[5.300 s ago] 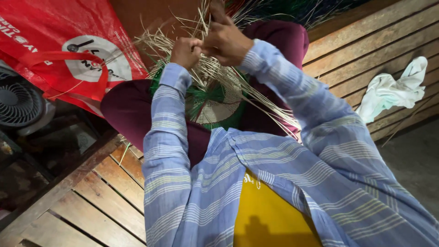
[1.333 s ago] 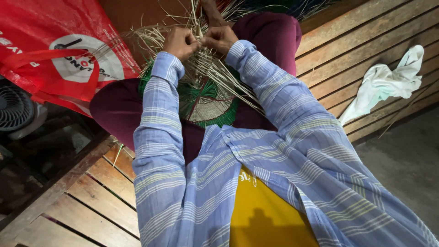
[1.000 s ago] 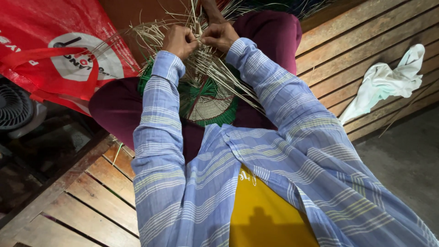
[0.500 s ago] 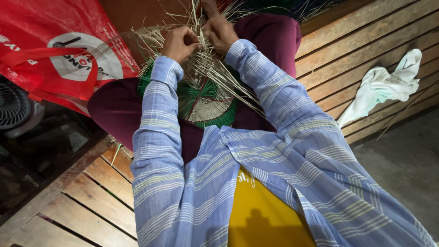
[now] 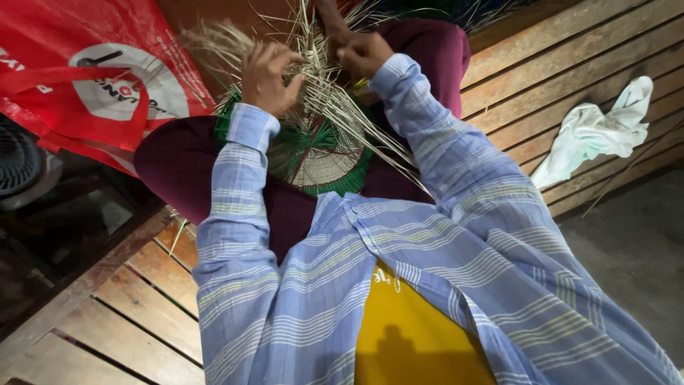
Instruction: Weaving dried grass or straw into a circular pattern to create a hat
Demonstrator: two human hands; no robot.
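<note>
Two hands work at the top of the head view, both buried in a spray of pale straw strands (image 5: 335,107) that rise from a round woven piece (image 5: 324,160) resting on the person's lap, at about 12 o'clock from the yellow shirt front. The left hand (image 5: 267,75) sits at roughly 11 o'clock of the woven piece, fingers curled loosely over a bunch of strands, partly spread rather than clamped. The right hand (image 5: 360,53), at about 1 o'clock, is closed in a tight pinch on a few strands; exactly how many cannot be told. The woven piece shows a pale centre ringed with green, and its loose ends fan outward, so the step in hand looks like plaiting the outer rows. The next move seems to call for keeping the gathered strands taut while one strand is led across its neighbours. A red bag (image 5: 85,78) lies at 10 o'clock, a white cloth (image 5: 598,132) at 3 o'clock on the wooden slats (image 5: 135,306).
</note>
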